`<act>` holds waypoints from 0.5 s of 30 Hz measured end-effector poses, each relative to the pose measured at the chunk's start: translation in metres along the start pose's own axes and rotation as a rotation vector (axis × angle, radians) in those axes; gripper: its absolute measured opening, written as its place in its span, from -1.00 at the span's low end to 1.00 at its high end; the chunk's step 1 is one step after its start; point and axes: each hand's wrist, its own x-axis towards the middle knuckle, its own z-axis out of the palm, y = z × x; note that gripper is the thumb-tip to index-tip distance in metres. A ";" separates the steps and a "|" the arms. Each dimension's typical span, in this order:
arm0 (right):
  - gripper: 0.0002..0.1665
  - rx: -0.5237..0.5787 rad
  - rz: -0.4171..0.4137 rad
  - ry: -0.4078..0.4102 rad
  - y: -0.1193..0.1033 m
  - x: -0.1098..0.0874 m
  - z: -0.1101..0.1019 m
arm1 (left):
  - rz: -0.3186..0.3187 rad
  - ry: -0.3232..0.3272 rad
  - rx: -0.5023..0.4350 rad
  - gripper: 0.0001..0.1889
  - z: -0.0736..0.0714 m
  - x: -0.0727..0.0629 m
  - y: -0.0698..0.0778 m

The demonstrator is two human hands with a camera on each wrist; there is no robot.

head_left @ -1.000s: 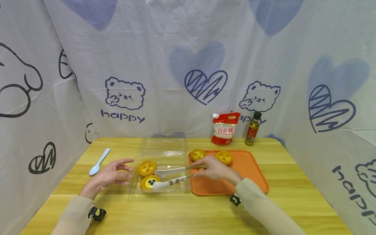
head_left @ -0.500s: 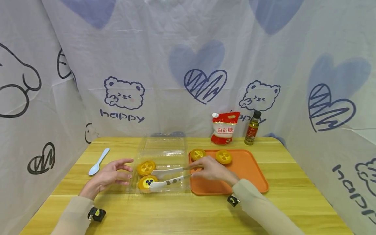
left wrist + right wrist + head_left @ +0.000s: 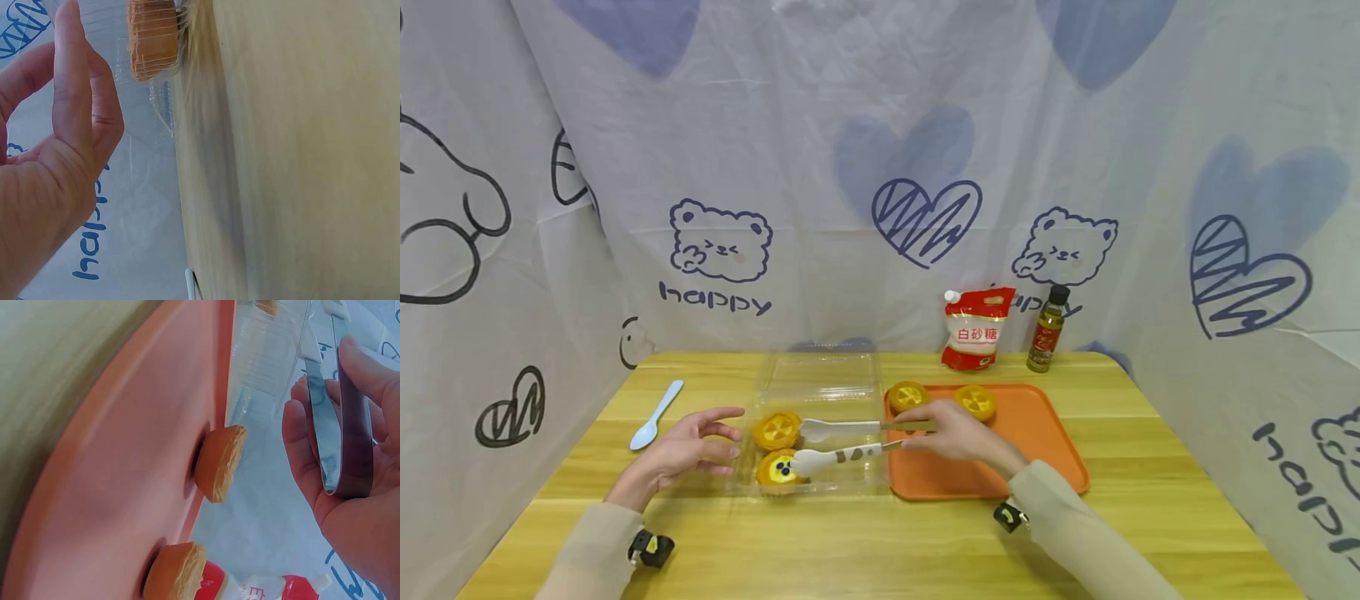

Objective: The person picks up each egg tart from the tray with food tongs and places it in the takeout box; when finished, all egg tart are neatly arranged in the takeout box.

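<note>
Near table (image 3: 850,550): free room between the sleeves (image 3: 1078,525).
Plastic box (image 3: 861,482): tarts (image 3: 777,431) block left end, tongs (image 3: 842,430) the middle.
Orange tray (image 3: 1030,425): room in far right corner, more tarts (image 3: 975,402) leftward.

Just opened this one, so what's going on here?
A person holds tongs in the right hand, their tips apart over an open clear container. By the tips are a yellow-topped tart and a berry-topped tart; I can't tell whether the tongs touch either. The left hand, fingers loose and holding nothing, is at the container's left side. Two more tarts sit toward the back of an orange tray on the right.
</note>
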 end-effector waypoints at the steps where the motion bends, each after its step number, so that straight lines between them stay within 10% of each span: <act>1: -0.55 0.013 0.010 0.007 0.001 -0.001 0.000 | -0.005 0.003 -0.004 -0.11 0.000 0.000 0.000; 15: -0.47 0.125 0.090 0.083 0.016 -0.026 -0.017 | -0.007 0.008 -0.007 -0.10 0.001 0.001 0.001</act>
